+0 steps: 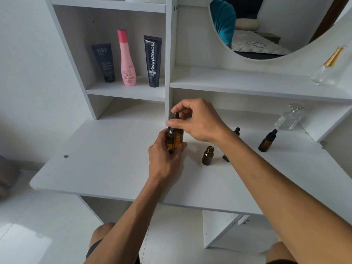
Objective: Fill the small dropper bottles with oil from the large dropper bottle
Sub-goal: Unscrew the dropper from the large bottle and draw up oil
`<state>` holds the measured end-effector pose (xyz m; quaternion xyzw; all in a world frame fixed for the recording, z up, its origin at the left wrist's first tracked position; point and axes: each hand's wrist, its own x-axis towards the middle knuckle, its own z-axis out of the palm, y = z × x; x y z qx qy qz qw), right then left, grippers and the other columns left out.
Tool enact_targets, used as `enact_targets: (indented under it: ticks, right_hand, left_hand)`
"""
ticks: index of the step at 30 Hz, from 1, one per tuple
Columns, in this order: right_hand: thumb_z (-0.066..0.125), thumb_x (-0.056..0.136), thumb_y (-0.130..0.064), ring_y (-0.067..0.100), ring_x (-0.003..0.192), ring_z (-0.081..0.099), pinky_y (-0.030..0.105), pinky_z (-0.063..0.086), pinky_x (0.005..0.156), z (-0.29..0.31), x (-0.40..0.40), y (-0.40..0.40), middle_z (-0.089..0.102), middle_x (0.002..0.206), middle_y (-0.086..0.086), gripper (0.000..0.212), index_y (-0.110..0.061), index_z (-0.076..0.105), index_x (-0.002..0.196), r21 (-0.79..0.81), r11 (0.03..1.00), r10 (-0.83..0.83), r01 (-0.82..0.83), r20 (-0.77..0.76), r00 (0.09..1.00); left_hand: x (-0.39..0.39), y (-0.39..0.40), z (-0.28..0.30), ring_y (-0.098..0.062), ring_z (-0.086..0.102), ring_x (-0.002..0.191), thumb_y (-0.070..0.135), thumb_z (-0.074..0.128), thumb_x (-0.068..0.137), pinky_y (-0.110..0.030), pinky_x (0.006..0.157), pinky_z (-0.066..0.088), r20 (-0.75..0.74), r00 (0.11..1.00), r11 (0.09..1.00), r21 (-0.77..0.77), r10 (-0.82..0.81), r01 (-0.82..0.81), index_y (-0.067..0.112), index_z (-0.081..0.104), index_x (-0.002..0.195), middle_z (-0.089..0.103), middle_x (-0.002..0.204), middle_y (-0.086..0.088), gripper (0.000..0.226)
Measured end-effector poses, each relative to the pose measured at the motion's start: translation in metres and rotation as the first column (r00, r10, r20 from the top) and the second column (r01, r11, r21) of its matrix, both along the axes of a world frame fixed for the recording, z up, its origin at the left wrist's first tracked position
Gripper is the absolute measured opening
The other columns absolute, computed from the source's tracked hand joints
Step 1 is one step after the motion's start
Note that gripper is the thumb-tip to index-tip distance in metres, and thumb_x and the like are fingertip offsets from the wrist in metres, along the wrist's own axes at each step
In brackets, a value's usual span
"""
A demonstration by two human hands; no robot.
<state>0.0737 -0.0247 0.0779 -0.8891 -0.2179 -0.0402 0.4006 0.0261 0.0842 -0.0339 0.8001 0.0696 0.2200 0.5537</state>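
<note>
Large dropper bottle (174,138): upright, left hand (165,159) gripping its body to steady it, right hand (198,121) pinching its cap. Open small bottle (207,155) just right, awaiting oil.

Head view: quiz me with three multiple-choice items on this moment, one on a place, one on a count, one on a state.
1. Where is the large brown bottle?
A. On the shelf beside the tubes
B. Held in the hands above the white desk
C. Lying on the floor

2. How many containers stand in the left shelf nook?
A. Three
B. One
C. Five

3. The small bottle nearest the hands is:
A. Capped
B. Tipped over
C. Uncapped and upright

Answers: 1 B, the left hand grips its body while the right hand pinches its dropper cap. 2 A, two dark tubes flank a pink bottle. 3 C, its open neck shows.
</note>
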Motion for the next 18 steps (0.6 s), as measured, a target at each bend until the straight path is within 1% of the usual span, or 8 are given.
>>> enact_targets:
  ticks: [4,6,8,9,13,15,17,18]
  right_hand:
    - [0.077,0.083,-0.005,0.018,0.094,0.073,0.034,0.06,0.091,0.0038,0.0031,-0.0026,0.075,0.099,0.001,0.037,-0.015,0.067,0.117,0.108,0.993,0.066,-0.049,-0.159,0.985]
    - [0.082,0.081,-0.013,0.015,0.096,0.071,0.031,0.059,0.092,0.0039,0.0034,-0.0025,0.074,0.101,0.001,0.039,-0.017,0.068,0.116,0.107,0.993,0.065,-0.05,-0.134,0.989]
    - [0.087,0.076,-0.025,0.011,0.087,0.067,0.025,0.058,0.086,0.0035,0.0009,-0.0012,0.07,0.095,0.0,0.04,-0.017,0.07,0.111,0.065,0.998,0.023,-0.018,-0.073,0.997]
    - [0.087,0.076,-0.025,0.011,0.084,0.066,0.025,0.058,0.085,0.0033,0.0003,-0.001,0.068,0.091,-0.001,0.039,-0.017,0.07,0.11,0.053,0.999,0.01,-0.007,-0.065,0.998]
    - [0.076,0.084,-0.002,0.021,0.099,0.073,0.035,0.059,0.092,0.0061,0.0041,-0.0054,0.075,0.103,0.004,0.042,-0.013,0.064,0.123,0.132,0.989,0.097,-0.07,-0.206,0.974]
    - [0.079,0.083,-0.007,0.015,0.101,0.071,0.028,0.058,0.094,0.0058,0.0045,-0.0049,0.074,0.107,0.003,0.042,-0.014,0.064,0.122,0.134,0.988,0.1,-0.076,-0.184,0.978]
    - [0.085,0.078,-0.021,0.007,0.088,0.065,0.018,0.056,0.085,0.0038,0.0024,-0.0023,0.071,0.098,0.002,0.041,-0.016,0.069,0.115,0.078,0.996,0.052,-0.045,-0.1,0.994]
    - [0.086,0.077,-0.023,0.008,0.083,0.064,0.017,0.056,0.08,0.0034,0.001,-0.0013,0.068,0.092,0.002,0.039,-0.016,0.07,0.112,0.058,0.998,0.029,-0.024,-0.073,0.997]
  left_hand:
    - [0.0003,0.0011,-0.0013,0.01,0.059,0.09,0.029,0.077,0.088,-0.001,0.068,0.044,0.001,1.0,1.0,0.002,0.0,0.0,0.021,0.061,0.127,0.067,0.098,0.012,0.043]
    - [0.0001,0.0011,-0.0014,0.01,0.059,0.089,0.028,0.077,0.088,-0.001,0.068,0.042,0.002,1.0,1.0,0.006,0.002,-0.002,0.02,0.061,0.127,0.068,0.098,0.012,0.043]
    - [-0.0001,0.0007,-0.0014,0.011,0.059,0.089,0.028,0.077,0.089,-0.001,0.068,0.043,0.001,1.0,1.0,0.0,0.0,0.0,0.02,0.061,0.129,0.068,0.101,0.011,0.044]
    - [-0.0002,0.0004,-0.0015,0.01,0.06,0.088,0.028,0.077,0.089,-0.001,0.069,0.044,0.0,1.0,1.0,-0.006,-0.002,0.002,0.02,0.06,0.13,0.068,0.102,0.01,0.044]
    - [-0.0004,-0.0004,-0.0012,0.006,0.06,0.09,0.029,0.077,0.088,-0.003,0.07,0.046,-0.003,1.0,1.0,-0.017,-0.003,0.003,0.023,0.06,0.129,0.068,0.103,0.01,0.044]
    - [-0.0005,-0.0004,-0.001,0.01,0.059,0.092,0.029,0.077,0.088,-0.003,0.07,0.046,-0.004,1.0,1.0,-0.022,-0.002,0.002,0.023,0.06,0.13,0.068,0.103,0.011,0.046]
    - [-0.0005,-0.0004,-0.0009,0.011,0.059,0.091,0.029,0.077,0.088,-0.002,0.07,0.046,-0.007,1.0,1.0,-0.021,0.001,-0.001,0.022,0.06,0.131,0.068,0.104,0.011,0.046]
    - [-0.0007,-0.0005,-0.0006,0.011,0.059,0.09,0.029,0.077,0.089,-0.001,0.07,0.045,-0.008,1.0,1.0,-0.019,0.002,-0.002,0.022,0.06,0.13,0.068,0.104,0.011,0.045]
